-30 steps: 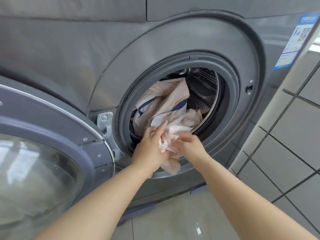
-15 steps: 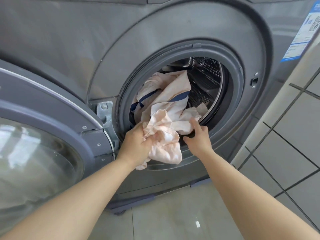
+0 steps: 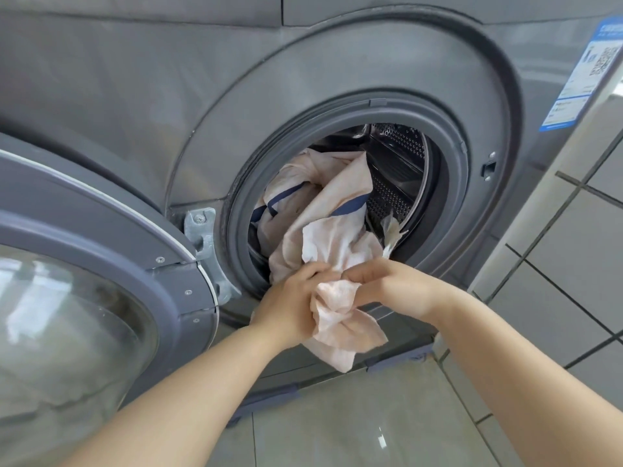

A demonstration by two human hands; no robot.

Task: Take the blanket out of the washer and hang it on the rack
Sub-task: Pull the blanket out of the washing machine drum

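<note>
We grip the blanket with both hands: left hand and right hand curl around one bunched fold, its end hanging below. Beyond, the remainder lies inside the washer drum.

tiled wall, glossy floor (grey)

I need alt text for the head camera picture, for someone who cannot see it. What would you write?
Two bare hands, left and right, grip a pale pink blanket spilling from a grey front-loading washer. Its door hangs open at left.
</note>
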